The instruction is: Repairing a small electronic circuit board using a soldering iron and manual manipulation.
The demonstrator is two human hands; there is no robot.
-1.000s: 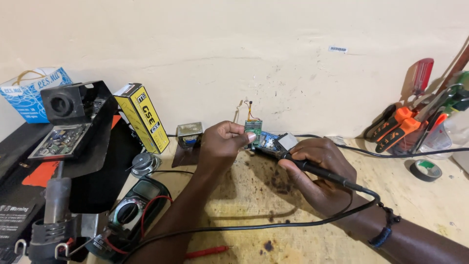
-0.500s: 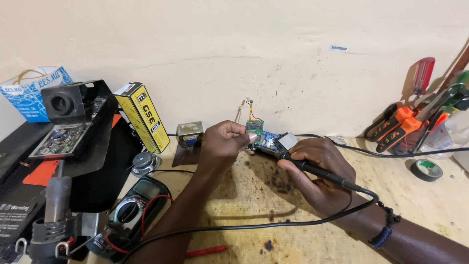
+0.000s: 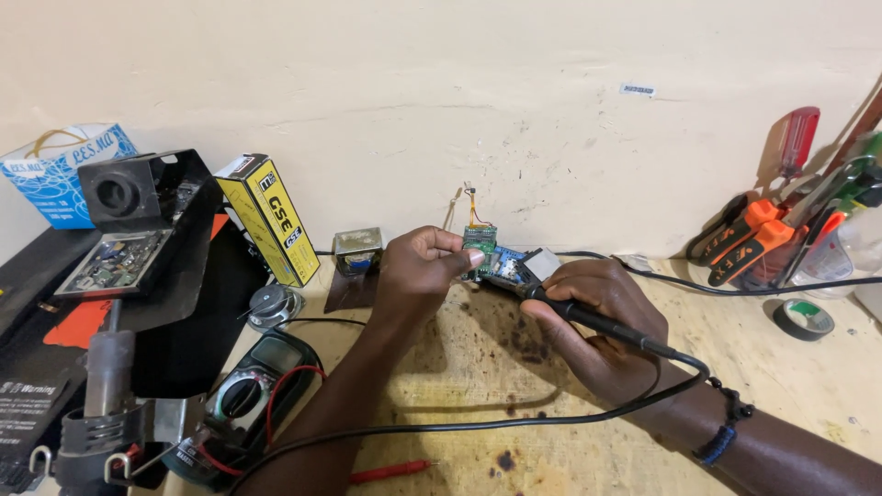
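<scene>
Small green circuit board (image 3: 480,240), slim black soldering iron (image 3: 588,320)

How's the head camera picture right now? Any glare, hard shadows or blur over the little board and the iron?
Head view: even, soft light, no glare; the small green board in the left hand is sharp enough to place but its parts are too small to read; the soldering iron in the right hand is crisp; soft shadows fall under both hands on the wooden bench; edges bend slightly.
</scene>
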